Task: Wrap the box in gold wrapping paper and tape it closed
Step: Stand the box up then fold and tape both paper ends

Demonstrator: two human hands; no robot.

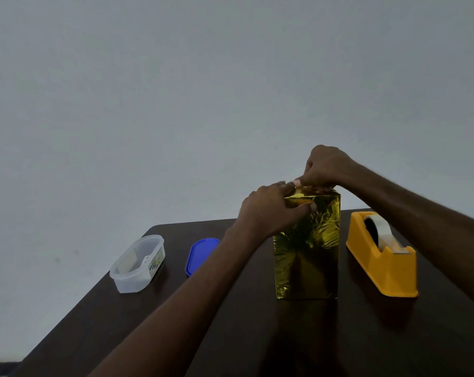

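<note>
Box (pixel 307 248) wrapped in gold wrapping paper (pixel 323 229), upright on the dark worktop (pixel 230 322), right of centre in the lower half of the frame. Paper crinkled and shiny on the front face, folded over at the top edge.

Left hand (pixel 271 210) at the upper left corner of the box, thumb on the front face, fingers curled over the top edge, pinching the gold paper there. Right hand (pixel 325 167) just above the top of the box, fingers curled down, thumb tip pressed on the folded paper at the top; gripping the paper flap, though exact contact partly hidden by the fingers. Both hands nearly touching each other over the top of the box.

Orange tape dispenser (pixel 385 262) on the worktop just beside the box, to its right, with a roll of clear tape (pixel 380 229) in it. Blue lid (pixel 201 255) flat on the worktop left of the box, partly hidden behind the left forearm. Clear plastic container (pixel 137 263) further left, near the worktop edge, open, with something pale inside; contents too blurred to tell. Plain grey wall (pixel 176 91) across the whole upper part of the frame.
</note>
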